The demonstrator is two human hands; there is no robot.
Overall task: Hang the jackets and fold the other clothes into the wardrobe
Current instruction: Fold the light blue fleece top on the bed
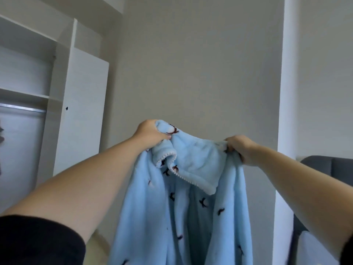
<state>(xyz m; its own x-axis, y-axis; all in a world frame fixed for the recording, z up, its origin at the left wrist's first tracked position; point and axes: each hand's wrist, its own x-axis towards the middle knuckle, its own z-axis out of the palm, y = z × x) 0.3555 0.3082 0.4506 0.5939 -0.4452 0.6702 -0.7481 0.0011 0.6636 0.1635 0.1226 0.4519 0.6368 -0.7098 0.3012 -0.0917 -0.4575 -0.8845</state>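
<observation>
Both hands hold the blue fleece robe (187, 197) up by its collar: left hand (150, 133) and right hand (241, 150) each clenched on fabric. It hangs lengthwise, straight down. The wardrobe (80, 104), seemingly with a rail (23, 108), stands left, nearer the left hand.

A plain grey-white wall (200, 64) fills the middle of the view. To its right a lighter white pillar (290, 73) runs from top to bottom. At the lower right edge stands a dark grey upholstered piece of furniture (324, 165), partly hidden.
</observation>
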